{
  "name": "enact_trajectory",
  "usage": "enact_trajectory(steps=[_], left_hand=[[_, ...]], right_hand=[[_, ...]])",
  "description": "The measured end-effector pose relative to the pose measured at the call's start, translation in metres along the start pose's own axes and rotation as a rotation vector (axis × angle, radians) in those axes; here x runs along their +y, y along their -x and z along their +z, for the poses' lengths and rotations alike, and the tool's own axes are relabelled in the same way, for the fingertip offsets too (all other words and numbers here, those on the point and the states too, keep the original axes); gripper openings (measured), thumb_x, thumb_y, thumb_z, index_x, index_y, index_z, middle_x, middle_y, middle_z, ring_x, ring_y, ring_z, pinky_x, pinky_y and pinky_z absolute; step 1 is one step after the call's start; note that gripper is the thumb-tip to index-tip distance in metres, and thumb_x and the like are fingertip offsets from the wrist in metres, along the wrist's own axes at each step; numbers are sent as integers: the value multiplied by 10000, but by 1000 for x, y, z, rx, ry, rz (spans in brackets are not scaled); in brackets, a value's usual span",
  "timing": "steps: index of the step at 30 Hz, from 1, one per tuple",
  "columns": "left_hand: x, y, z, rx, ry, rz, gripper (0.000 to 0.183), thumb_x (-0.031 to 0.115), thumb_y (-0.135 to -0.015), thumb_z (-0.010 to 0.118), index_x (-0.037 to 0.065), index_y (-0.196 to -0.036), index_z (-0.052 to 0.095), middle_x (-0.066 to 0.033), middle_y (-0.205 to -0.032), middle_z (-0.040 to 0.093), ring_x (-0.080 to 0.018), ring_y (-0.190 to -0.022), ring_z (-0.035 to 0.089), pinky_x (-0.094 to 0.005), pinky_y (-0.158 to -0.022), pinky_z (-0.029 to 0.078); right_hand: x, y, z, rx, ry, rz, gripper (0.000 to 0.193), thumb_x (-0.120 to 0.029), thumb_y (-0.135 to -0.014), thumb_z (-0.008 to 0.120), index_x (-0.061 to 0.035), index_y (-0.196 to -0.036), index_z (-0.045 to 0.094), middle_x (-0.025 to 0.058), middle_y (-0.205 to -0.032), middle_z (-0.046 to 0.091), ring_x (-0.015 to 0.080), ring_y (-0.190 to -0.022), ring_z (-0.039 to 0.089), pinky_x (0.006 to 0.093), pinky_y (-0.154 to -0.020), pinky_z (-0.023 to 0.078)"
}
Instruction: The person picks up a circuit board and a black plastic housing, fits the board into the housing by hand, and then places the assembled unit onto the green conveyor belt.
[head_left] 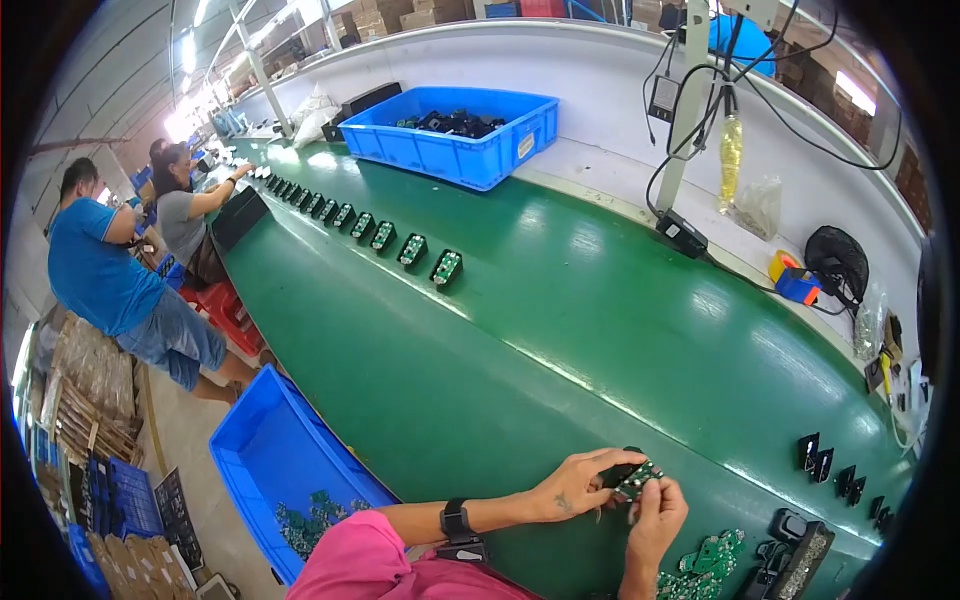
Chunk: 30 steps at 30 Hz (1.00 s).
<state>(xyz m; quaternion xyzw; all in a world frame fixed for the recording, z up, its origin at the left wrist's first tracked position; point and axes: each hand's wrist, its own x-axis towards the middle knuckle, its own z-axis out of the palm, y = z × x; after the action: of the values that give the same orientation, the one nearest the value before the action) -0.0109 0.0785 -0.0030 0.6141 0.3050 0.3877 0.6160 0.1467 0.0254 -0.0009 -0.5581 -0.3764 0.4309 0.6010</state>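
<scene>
Both hands meet over the near part of the green bench [480, 380]. My left hand [582, 484] is closed on a black plastic housing [630, 453], mostly covered by the fingers. A small green circuit board [637, 482] lies against the housing. The fingers of my right hand [656, 512] pinch the board's edge. Just right of that hand lies a pile of loose green circuit boards [712, 556]. Beyond my hands, a long row of black housings with green boards, the closest being this one [446, 268], runs to the far left.
A blue bin [450, 165] of black parts stands at the back. Another blue bin [245, 470], holding green boards, sits left of the bench edge. Black housings [808, 452] stand at right, near a narrow tray of small parts [803, 565]. A cabled post [685, 120] rises behind; two people [105, 260] work far left.
</scene>
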Motion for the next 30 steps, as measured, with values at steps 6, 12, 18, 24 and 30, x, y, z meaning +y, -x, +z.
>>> enact_trajectory(steps=[6, 12, 18, 24, 30], left_hand=[[-6, 1, 4, 128, -308, 213, 514, -4, -835, 637, 144, -1325, 589, -184, -1263, 596, -234, -840, 687, -308, -714, 556], [-12, -2, 7, 139, -349, 247, 511, -44, -843, 570, 123, -1326, 588, -213, -1291, 600, -363, -1077, 656, -369, -879, 544], [0, 3, 6, 198, -218, 72, 525, -127, -848, 502, 63, -1333, 573, -143, -1209, 664, -180, -992, 673, -285, -809, 553], [-1, 0, 14, 134, 7, -50, 482, -92, -905, 503, 51, -1364, 541, -79, -1086, 667, -68, -751, 646, -252, -664, 578], [4, 0, 8, 30, 200, -62, 449, -12, -941, 554, 39, -1385, 513, -110, -1124, 648, -80, -734, 643, -240, -622, 571]], right_hand=[[1, 1, -8, -152, 220, -26, 228, -108, -955, 605, 2, -760, 563, 4, -621, 515, 66, -516, 443, 242, -461, 320], [-11, 4, -11, -222, 477, -116, 205, -96, -895, 643, 26, -740, 583, 113, -604, 551, 192, -522, 504, 332, -507, 381], [-23, -3, 6, -151, 495, -201, 179, -103, -894, 680, 8, -760, 639, 114, -608, 570, 182, -503, 523, 318, -488, 395], [-21, -1, -2, -62, 490, -152, 206, -130, -904, 688, 16, -765, 646, 85, -591, 561, 145, -501, 500, 304, -476, 375], [-16, -1, 2, 9, 461, -177, 280, -146, -914, 691, 14, -707, 591, 38, -539, 483, 78, -500, 403, 279, -456, 316]])
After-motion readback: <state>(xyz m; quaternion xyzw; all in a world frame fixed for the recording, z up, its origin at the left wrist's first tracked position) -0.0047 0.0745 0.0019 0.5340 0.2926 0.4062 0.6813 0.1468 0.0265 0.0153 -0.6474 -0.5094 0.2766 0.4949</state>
